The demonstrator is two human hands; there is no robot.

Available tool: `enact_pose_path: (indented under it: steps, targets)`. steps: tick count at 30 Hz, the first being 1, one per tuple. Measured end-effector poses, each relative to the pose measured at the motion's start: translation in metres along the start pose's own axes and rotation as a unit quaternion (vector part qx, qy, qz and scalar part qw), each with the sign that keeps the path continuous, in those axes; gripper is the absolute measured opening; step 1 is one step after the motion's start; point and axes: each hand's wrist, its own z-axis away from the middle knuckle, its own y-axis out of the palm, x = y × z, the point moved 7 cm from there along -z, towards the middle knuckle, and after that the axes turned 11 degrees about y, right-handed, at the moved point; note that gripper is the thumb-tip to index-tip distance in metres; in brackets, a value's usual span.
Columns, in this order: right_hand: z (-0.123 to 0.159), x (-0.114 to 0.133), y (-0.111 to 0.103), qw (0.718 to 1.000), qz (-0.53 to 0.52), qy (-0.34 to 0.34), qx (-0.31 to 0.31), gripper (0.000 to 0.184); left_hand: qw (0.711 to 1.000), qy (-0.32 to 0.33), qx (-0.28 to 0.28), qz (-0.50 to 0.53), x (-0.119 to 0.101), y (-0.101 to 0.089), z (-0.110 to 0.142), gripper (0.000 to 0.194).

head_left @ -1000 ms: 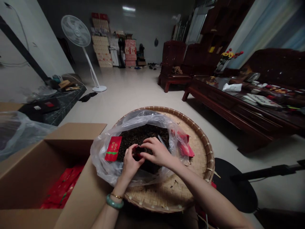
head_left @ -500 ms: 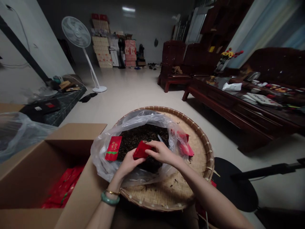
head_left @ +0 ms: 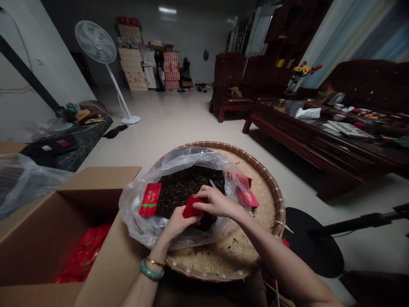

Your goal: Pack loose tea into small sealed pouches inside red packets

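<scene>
My left hand (head_left: 177, 222) and my right hand (head_left: 216, 202) both pinch a small red packet (head_left: 192, 207) over a heap of dark loose tea leaves (head_left: 185, 187). The leaves lie in a clear plastic bag (head_left: 140, 213) on a round woven bamboo tray (head_left: 255, 238). Another red packet (head_left: 150, 199) with gold writing leans on the bag's left side. More red packets (head_left: 246, 192) lie at the bag's right. A green bangle circles my left wrist.
An open cardboard box (head_left: 47, 230) with red packets (head_left: 83, 253) inside stands at my left. A standing fan (head_left: 96, 42) is behind it. A dark wooden table (head_left: 319, 136) and chairs fill the right. A black round stool (head_left: 315, 247) is beside the tray.
The red packet came up out of the leaves between both hands and now sits held above the heap. The view shifted slightly.
</scene>
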Motion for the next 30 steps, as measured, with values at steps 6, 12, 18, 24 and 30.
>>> enact_pose_path:
  steps: [6,12,18,24,30]
  targets:
    - [-0.004,-0.008,0.016,0.999,0.039,0.010,0.033,0.021,1.000,0.014,-0.010,-0.011,-0.007,0.001,-0.001,0.023]
    - [0.000,-0.005,0.003,1.000,-0.007,0.005,0.008,0.012,0.999,-0.004,-0.006,0.036,-0.003,0.003,0.001,0.035]
    - [0.005,-0.007,0.002,0.998,0.018,-0.002,0.062,0.016,1.000,0.012,-0.007,0.017,-0.007,0.003,0.000,0.036]
    - [0.000,-0.011,0.008,0.997,0.052,-0.003,0.048,0.023,0.998,0.018,-0.031,-0.047,-0.009,-0.001,-0.001,0.030]
    - [-0.003,-0.012,-0.001,0.998,0.059,-0.005,0.013,0.028,0.999,-0.015,0.025,0.038,-0.009,0.008,0.002,0.035]
